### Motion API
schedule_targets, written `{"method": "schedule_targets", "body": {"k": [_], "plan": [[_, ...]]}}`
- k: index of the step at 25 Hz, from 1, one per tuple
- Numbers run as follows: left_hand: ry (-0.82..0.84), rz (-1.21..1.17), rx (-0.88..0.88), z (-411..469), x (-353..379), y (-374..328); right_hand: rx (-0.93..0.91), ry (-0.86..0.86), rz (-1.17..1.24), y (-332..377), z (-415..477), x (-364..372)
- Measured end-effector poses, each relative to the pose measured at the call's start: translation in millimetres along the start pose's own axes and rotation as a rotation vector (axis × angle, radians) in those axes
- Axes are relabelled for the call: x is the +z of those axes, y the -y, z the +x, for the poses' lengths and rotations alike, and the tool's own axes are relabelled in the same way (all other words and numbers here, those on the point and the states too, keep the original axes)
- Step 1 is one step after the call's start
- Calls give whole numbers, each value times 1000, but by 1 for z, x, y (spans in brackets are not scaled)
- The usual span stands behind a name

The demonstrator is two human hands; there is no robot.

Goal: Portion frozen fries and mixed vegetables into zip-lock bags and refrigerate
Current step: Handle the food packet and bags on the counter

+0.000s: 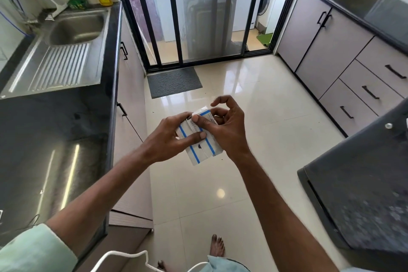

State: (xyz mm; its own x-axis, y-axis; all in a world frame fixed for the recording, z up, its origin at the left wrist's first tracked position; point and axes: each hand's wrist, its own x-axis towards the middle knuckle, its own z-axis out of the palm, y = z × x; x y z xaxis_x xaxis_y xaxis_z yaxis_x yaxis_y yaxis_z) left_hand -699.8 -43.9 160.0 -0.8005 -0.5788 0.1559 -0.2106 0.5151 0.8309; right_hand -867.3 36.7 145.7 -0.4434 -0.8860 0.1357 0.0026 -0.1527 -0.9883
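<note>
I stand in the kitchen aisle holding a small white pack with blue stripes (pixel 204 152), apparently the zip-lock bags, at chest height over the tiled floor. My left hand (pixel 171 139) grips the pack from the left, thumb lying across its front. My right hand (pixel 225 127) holds the pack's right side, its thumb pressing near the top flap and its index finger lifted off and curled above it. No fries or vegetables are in view.
A black counter (pixel 55 139) with a steel sink (pixel 75 28) runs along my left. At lower right stands a dark refrigerator (pixel 357 194). Cabinets and drawers (pixel 344 68) line the right wall. A sliding glass door (pixel 192 13) and doormat (pixel 174 81) lie ahead.
</note>
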Motion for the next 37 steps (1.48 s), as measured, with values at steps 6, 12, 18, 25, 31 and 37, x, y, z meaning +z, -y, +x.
{"method": "schedule_targets", "body": {"k": [6,12,18,25,31,37], "plan": [[-120,-97,-36,2,14,2,-16,57,11,-1,1,-9],[-285,1,-52,16,12,8,-253,-109,-328,-9,11,-9],[-307,-18,-42,43,7,-8,-159,151,-417,-7,31,-41],[-263,114,17,86,45,-7,-96,70,-316,-19,46,-86],[-298,106,71,143,71,-8,-61,63,-193,-31,75,-120],[-302,79,76,217,83,7,-34,37,-186,-45,127,-156]]}}
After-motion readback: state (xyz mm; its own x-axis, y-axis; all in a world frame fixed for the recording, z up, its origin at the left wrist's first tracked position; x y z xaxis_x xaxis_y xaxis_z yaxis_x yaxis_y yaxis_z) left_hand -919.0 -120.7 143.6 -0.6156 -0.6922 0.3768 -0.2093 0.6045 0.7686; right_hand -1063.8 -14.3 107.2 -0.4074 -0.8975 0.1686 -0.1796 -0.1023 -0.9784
